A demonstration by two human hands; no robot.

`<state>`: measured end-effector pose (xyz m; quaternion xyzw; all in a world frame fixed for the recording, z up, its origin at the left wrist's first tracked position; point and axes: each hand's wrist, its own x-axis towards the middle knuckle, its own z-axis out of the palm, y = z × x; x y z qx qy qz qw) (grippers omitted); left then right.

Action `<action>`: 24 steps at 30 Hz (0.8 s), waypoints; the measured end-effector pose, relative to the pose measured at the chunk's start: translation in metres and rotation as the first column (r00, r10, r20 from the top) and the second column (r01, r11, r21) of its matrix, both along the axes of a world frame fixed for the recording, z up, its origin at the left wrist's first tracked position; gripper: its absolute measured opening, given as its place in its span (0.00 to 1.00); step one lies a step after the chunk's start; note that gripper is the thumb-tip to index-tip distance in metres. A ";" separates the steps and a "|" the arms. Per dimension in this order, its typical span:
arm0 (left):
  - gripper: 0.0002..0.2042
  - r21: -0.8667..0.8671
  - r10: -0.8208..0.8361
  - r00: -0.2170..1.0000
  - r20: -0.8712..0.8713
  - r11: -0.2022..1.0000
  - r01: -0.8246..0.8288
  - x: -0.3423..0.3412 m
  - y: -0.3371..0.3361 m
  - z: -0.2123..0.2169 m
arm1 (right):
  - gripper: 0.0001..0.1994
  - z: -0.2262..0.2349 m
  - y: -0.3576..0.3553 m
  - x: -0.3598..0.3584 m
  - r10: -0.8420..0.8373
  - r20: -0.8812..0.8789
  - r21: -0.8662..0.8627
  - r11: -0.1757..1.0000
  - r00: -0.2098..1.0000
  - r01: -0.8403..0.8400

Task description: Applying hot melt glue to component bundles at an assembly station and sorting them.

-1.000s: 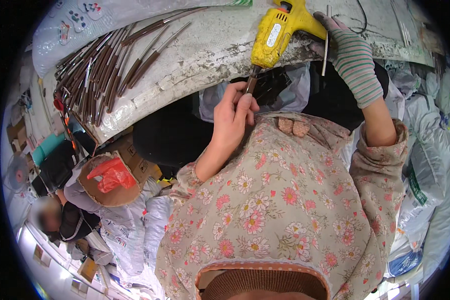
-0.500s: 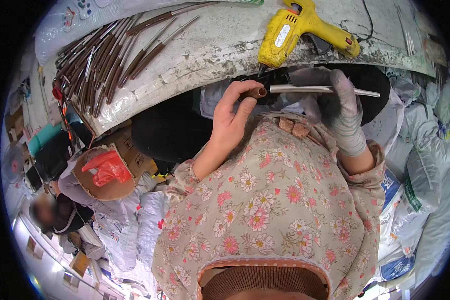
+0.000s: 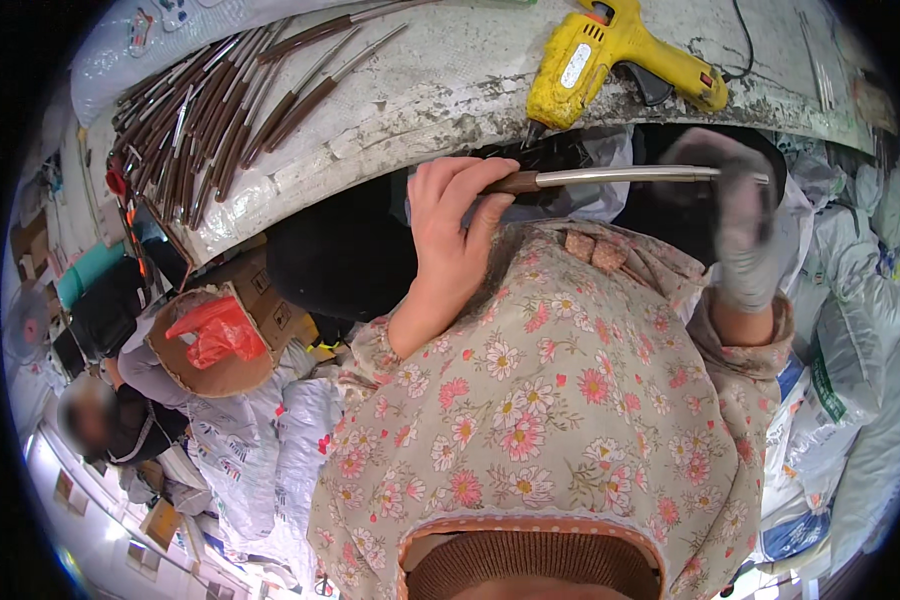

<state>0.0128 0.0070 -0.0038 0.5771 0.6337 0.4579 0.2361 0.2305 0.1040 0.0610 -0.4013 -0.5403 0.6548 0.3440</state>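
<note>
My bare left hand [image 3: 448,215] is closed around a brown tubular handle [image 3: 516,183], which mostly hides inside the fingers. A shiny metal rod [image 3: 620,174] runs out of the handle's open end toward the right, nearly level, with a thinner section at its far end. Around that thinner section is my right hand [image 3: 745,215], in a grey glove and smeared by motion, with the rod's tip just showing past the fingers. Beyond the rod, on the table edge, lies a yellow glue gun [image 3: 580,75], its dark nozzle pointing toward me.
A pile of brown-handled metal rods [image 3: 210,120] lies at the left of the worn white table [image 3: 450,80]. Below it stands a cardboard box [image 3: 220,375] with a red plastic bag [image 3: 215,332]. White sacks [image 3: 840,360] crowd the right side. Another person [image 3: 135,420] is at far left.
The metal rod, apart from the brown handle before, now sits in its end. My right hand has moved right along the rod toward its tip. My left hand has turned slightly.
</note>
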 end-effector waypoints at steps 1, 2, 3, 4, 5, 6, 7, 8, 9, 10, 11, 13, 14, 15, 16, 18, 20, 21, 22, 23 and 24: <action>0.12 0.013 -0.026 0.999 -0.040 1.000 0.027 0.001 0.001 -0.001 | 0.15 -0.002 0.002 0.012 0.001 0.049 -0.053 0.999 0.999 0.002; 0.12 0.028 -0.051 0.996 -0.080 0.998 0.053 0.003 0.004 0.000 | 0.16 -0.003 0.004 0.019 0.004 0.098 -0.104 0.995 0.995 0.006; 0.12 0.030 -0.058 0.996 -0.074 0.998 0.060 0.009 0.009 0.005 | 0.16 -0.009 0.000 0.016 -0.003 0.104 -0.102 0.995 0.995 0.014; 0.11 -0.009 -0.104 0.988 -0.116 0.995 0.103 0.017 0.008 0.017 | 0.13 -0.009 -0.008 -0.008 0.120 0.175 0.004 0.992 0.977 -0.122; 0.11 -0.044 -0.160 0.978 -0.134 0.987 0.156 0.021 0.005 0.025 | 0.12 -0.007 -0.016 -0.023 0.218 0.279 0.099 0.962 0.935 -0.254; 0.11 -0.043 -0.170 0.977 -0.125 0.985 0.166 0.021 0.001 0.028 | 0.12 -0.004 -0.021 -0.025 0.208 0.288 0.096 0.965 0.935 -0.245; 0.11 -0.042 -0.163 0.978 -0.127 0.986 0.159 0.019 0.002 0.024 | 0.13 -0.008 -0.017 -0.026 0.287 0.250 -0.091 0.958 0.925 -0.272; 0.12 -0.031 -0.168 0.978 -0.122 0.986 0.166 0.018 0.005 0.021 | 0.14 -0.009 -0.012 -0.026 0.343 0.212 -0.271 0.920 0.915 -0.282; 0.14 -0.107 -0.213 0.960 -0.184 0.975 0.196 0.015 0.001 0.017 | 0.15 -0.019 -0.027 -0.028 0.167 0.203 -0.195 0.973 0.965 -0.127; 0.14 -0.062 -0.203 0.960 -0.193 0.979 0.195 0.013 0.004 0.014 | 0.17 -0.030 -0.036 -0.030 -0.012 0.173 -0.107 0.994 0.985 0.031; 0.16 -0.069 -0.210 0.917 -0.339 0.978 0.198 0.013 0.007 0.013 | 0.21 -0.028 -0.023 -0.024 0.160 0.268 -0.158 0.980 0.950 -0.121; 0.18 -0.087 -0.208 0.845 -0.493 0.978 0.190 0.007 0.008 0.027 | 0.27 -0.065 -0.012 0.009 0.442 0.582 -0.298 0.897 0.683 -0.326; 0.18 -0.096 -0.204 0.835 -0.511 0.979 0.180 0.002 0.012 0.040 | 0.28 -0.069 -0.006 0.018 0.496 0.678 -0.357 0.867 0.542 -0.347; 0.19 -0.061 -0.168 0.809 -0.563 0.985 0.162 -0.004 0.018 0.050 | 0.28 -0.067 -0.002 0.029 0.485 0.686 -0.341 0.873 0.542 -0.348; 0.18 0.003 -0.135 0.815 -0.563 0.986 0.166 -0.014 0.026 0.055 | 0.28 -0.063 -0.003 0.038 0.363 0.667 -0.291 0.931 0.650 -0.221; 0.15 0.100 -0.027 0.774 -0.633 0.988 0.116 -0.024 0.067 0.068 | 0.26 -0.051 0.005 0.062 0.152 0.551 -0.294 0.955 0.821 0.021; 0.13 0.237 0.008 0.735 -0.678 0.949 0.208 -0.024 0.124 0.072 | 0.18 -0.046 0.006 0.075 -0.397 0.378 0.115 0.917 0.836 0.383; 0.12 0.249 0.001 0.721 -0.693 0.939 0.238 -0.020 0.155 0.074 | 0.16 -0.036 0.028 0.094 -0.282 0.292 0.041 0.958 0.914 0.283; 0.12 0.300 0.069 0.640 -0.765 0.918 0.260 -0.018 0.191 0.074 | 0.17 -0.042 0.060 0.120 -0.335 0.513 0.148 0.941 0.790 0.303; 0.12 0.342 0.142 0.549 -0.824 0.896 0.283 -0.018 0.225 0.069 | 0.19 -0.033 0.087 0.124 -0.439 0.602 0.345 0.896 0.667 0.279; 0.09 0.387 0.205 0.547 -0.812 0.890 0.242 -0.014 0.251 0.069 | 0.22 -0.033 0.120 0.137 -0.483 0.595 0.475 0.856 0.642 0.204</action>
